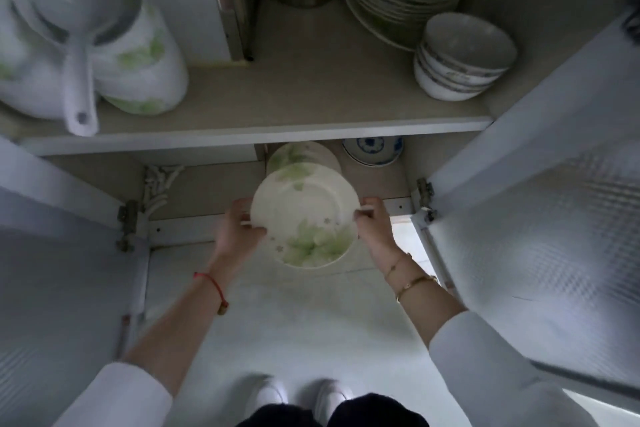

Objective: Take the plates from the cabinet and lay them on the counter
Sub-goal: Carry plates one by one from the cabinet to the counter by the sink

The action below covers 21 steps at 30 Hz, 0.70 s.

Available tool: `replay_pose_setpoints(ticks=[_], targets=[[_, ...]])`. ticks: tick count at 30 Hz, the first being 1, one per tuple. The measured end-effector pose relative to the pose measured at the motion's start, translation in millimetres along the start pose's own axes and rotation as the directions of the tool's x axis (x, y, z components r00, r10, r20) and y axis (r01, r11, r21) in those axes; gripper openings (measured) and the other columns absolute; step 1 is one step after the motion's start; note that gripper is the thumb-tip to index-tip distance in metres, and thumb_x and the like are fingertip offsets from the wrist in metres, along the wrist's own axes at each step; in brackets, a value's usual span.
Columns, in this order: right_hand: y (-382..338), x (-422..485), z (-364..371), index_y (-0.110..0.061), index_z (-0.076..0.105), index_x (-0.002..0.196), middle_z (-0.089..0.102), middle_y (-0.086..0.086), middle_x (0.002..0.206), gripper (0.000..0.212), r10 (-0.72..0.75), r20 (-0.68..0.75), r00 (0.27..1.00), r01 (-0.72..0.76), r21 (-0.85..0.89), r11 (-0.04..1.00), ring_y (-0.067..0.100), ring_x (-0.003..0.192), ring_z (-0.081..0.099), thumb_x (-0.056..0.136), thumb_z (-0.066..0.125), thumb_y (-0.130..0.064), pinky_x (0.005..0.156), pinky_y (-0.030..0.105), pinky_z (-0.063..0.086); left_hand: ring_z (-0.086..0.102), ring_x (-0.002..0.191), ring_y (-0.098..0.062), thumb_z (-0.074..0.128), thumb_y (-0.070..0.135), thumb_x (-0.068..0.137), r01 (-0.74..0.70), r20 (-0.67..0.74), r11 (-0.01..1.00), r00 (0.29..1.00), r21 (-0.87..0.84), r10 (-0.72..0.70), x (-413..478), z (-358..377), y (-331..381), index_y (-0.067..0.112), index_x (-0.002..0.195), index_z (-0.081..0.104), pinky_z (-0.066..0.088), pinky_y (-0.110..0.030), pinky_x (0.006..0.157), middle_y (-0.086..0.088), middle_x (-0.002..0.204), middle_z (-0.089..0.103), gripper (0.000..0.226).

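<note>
Plate [304, 215] gripped between both hands [239, 229]

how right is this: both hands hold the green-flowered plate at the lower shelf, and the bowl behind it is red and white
One thing is wrong: the bowl behind it is blue and white, not red and white, as the head view shows. The rest stands: the left hand and the right hand hold the green-flowered plate by its rim at the lower shelf.
</note>
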State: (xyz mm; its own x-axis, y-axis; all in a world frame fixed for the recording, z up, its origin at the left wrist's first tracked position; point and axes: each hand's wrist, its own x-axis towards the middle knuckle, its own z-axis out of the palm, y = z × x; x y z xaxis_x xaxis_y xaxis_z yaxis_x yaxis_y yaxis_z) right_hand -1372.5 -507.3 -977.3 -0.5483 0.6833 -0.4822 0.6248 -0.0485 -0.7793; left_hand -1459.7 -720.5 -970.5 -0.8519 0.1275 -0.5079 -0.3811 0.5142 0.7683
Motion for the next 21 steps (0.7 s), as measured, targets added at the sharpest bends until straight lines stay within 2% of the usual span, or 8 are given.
replay_pose_setpoints(ticks=[2,5,8,12,15,17,19,21], targets=[[-17.0,-40.9,-20.3,-0.012,0.056,0.112,0.061,0.004,0.097,0.027,0.05,0.018,0.999,-0.05,-0.044,0.998,0.026,0.093,0.059,0.087,0.052,-0.003,0.083,0.041,0.053,0.063,0.092,-0.025,0.066,-0.011,0.078,0.055,0.01,0.998,0.998,-0.008,-0.054,-44.3,-18.5,14.4,0.015,0.131,0.051,0.058,-0.037,0.075,-0.01,0.108,0.064,0.061],[-44.2,-97.7,-48.4,-0.009,0.056,0.115,0.059,0.005,0.101,0.028,0.087,0.029,0.996,-0.084,-0.08,0.993,0.028,0.097,0.059,0.088,0.051,-0.002,0.087,0.042,0.051,0.063,0.089,-0.026,0.064,-0.012,0.078,0.078,0.011,0.997,0.997,0.0,-0.078,-108.5,-43.5,39.1,0.015,0.128,0.053,0.056,-0.039,0.075,-0.007,0.098,0.062,0.058],[-78.0,-160.8,-79.0,-0.005,0.056,0.114,0.058,0.007,0.101,0.029,0.107,0.021,0.994,-0.107,-0.036,0.994,0.027,0.097,0.057,0.087,0.05,0.001,0.081,0.036,0.047,0.063,0.082,-0.021,0.063,-0.011,0.076,0.081,0.02,0.996,0.997,-0.025,-0.081,-176.4,-73.1,72.6,0.019,0.123,0.055,0.052,-0.032,0.067,-0.004,0.095,0.063,0.056],[-130.4,-238.8,-124.3,-0.013,0.056,0.107,0.06,0.005,0.092,0.023,0.122,0.004,0.993,-0.122,0.026,0.992,0.023,0.084,0.056,0.088,0.048,-0.003,0.074,0.035,0.049,0.055,0.086,0.002,0.066,-0.009,0.079,0.088,0.04,0.994,0.996,-0.071,-0.086,-252.4,-111.9,128.8,0.031,0.122,0.049,0.045,-0.016,0.06,0.016,0.101,0.056,0.061],[-176.4,-293.2,-164.8,-0.022,0.053,0.095,0.057,0.0,0.08,0.02,0.107,0.017,0.994,-0.108,0.087,0.99,0.018,0.071,0.051,0.089,0.048,-0.003,0.06,0.028,0.042,0.056,0.086,0.001,0.064,-0.011,0.08,0.093,0.061,0.989,0.994,-0.11,-0.087,-306.7,-140.6,176.8,0.03,0.126,0.051,0.045,-0.015,0.059,0.017,0.101,0.057,0.063],[-209.6,-328.1,-191.7,-0.024,0.052,0.089,0.055,-0.002,0.076,0.025,0.078,0.013,0.997,-0.079,0.134,0.988,0.018,0.07,0.051,0.089,0.049,0.0,0.06,0.028,0.041,0.06,0.088,0.0,0.063,-0.011,0.079,0.079,0.071,0.988,0.995,-0.132,-0.07,-338.1,-160.1,211.8,0.031,0.128,0.053,0.048,-0.012,0.059,0.012,0.106,0.063,0.066],[-242.9,-360.5,-218.1,-0.025,0.053,0.087,0.053,-0.004,0.074,0.028,0.051,-0.001,0.999,-0.05,0.178,0.983,0.015,0.067,0.049,0.09,0.048,0.003,0.059,0.027,0.04,0.063,0.094,-0.004,0.066,-0.006,0.076,0.037,0.084,0.989,0.996,-0.143,-0.025,-365.6,-178.0,248.5,0.033,0.128,0.054,0.051,-0.017,0.067,0.005,0.113,0.065,0.066],[-274.6,-388.3,-243.6,-0.022,0.055,0.09,0.052,-0.004,0.077,0.026,0.038,-0.024,0.999,-0.032,0.218,0.975,0.016,0.068,0.048,0.09,0.047,0.003,0.062,0.029,0.04,0.065,0.102,-0.013,0.069,0.002,0.07,-0.03,0.098,0.989,0.994,-0.143,0.044,-390.1,-194.3,285.8,0.034,0.125,0.056,0.054,-0.031,0.082,0.002,0.116,0.067,0.065]])
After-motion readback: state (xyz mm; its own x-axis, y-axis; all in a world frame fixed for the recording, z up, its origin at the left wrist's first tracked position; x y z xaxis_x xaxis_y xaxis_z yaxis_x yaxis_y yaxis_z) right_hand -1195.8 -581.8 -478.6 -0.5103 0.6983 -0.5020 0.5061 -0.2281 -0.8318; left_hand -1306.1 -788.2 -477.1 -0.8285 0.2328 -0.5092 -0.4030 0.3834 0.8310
